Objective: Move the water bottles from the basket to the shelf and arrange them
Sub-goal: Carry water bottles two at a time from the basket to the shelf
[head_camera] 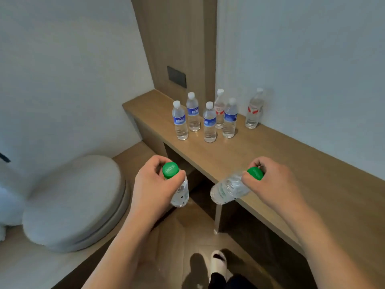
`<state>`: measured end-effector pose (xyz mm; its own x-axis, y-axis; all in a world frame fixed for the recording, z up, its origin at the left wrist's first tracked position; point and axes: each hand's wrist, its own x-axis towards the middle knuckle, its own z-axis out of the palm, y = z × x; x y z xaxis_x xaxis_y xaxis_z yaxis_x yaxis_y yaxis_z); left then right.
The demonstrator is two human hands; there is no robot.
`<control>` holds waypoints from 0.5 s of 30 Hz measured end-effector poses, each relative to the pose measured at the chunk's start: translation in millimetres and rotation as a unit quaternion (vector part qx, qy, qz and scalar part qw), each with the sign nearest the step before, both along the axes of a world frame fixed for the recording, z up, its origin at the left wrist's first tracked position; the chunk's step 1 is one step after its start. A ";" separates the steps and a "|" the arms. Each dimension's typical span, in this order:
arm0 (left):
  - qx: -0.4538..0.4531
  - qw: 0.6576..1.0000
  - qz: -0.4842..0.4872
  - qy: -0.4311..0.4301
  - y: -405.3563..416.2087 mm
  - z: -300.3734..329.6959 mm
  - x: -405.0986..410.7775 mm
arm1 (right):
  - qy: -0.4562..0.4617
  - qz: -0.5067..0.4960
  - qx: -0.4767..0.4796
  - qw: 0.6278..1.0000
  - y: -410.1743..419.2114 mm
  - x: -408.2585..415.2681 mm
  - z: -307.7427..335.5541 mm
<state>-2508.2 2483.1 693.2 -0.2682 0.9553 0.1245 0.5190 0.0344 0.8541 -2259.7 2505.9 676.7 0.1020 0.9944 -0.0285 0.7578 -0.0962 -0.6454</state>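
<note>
Left hand [152,184] grip curled round green-capped bottle [180,190], right hand [270,182] likewise on second bottle [229,188]

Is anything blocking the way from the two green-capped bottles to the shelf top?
Nothing visible. The left hand and right hand hold them by the caps near the shelf edge, whose near stretch is bare; six bottles stand farther back.

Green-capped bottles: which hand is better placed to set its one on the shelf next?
Right, probably. The right hand already holds its green-capped bottle over the shelf edge, though tilted. The left hand holds its bottle short of the shelf.
</note>
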 end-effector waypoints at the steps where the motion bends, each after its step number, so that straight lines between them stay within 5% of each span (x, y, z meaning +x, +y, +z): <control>1: -0.008 1.000 -0.006 -0.012 22.0 -4.7 -2.4 | 0.005 -0.015 0.007 1.000 21.4 -1.3 -3.3; 15: -0.075 0.993 -0.089 0.000 274.2 -33.1 -7.8 | -0.062 -0.051 -0.040 0.996 306.0 -8.8 -59.1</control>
